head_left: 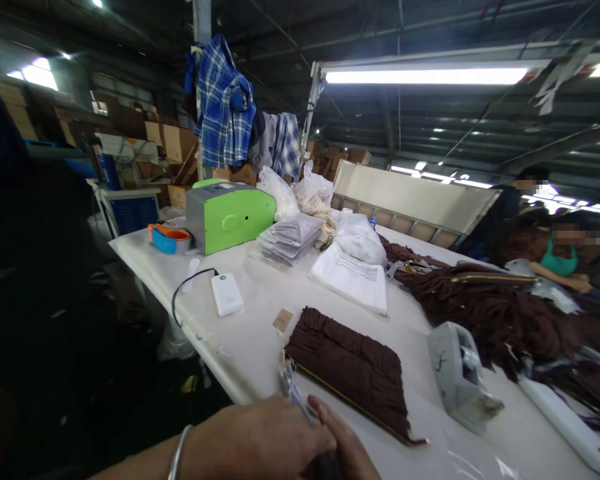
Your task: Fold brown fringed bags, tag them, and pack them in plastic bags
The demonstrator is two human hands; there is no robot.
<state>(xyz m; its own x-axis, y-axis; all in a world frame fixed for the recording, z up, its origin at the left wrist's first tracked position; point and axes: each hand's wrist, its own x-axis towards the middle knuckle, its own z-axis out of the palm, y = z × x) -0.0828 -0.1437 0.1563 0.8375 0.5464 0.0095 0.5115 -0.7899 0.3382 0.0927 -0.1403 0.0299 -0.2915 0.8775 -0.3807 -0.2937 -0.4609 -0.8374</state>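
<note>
A dark brown gathered pouch (350,367) lies on the white table, its gold zipper along the near edge. A small tan tag (283,320) sits at its upper left corner. My left hand (265,433), with a silver bangle at the wrist, is closed at the bottom centre around a slim metal tool (293,390). The tool's tip reaches the pouch's left corner by the zipper end. Against the left one, my right hand (347,440) is closed at the tool's dark handle; most of it is out of frame or hidden.
A grey dispenser (455,373) stands right of the pouch, near a brown fabric pile (480,307). Behind are a white power bank (227,295) with a cable, a green-grey machine (237,217), plastic packets (293,237) and white folded cloth (350,277). People are at the far right.
</note>
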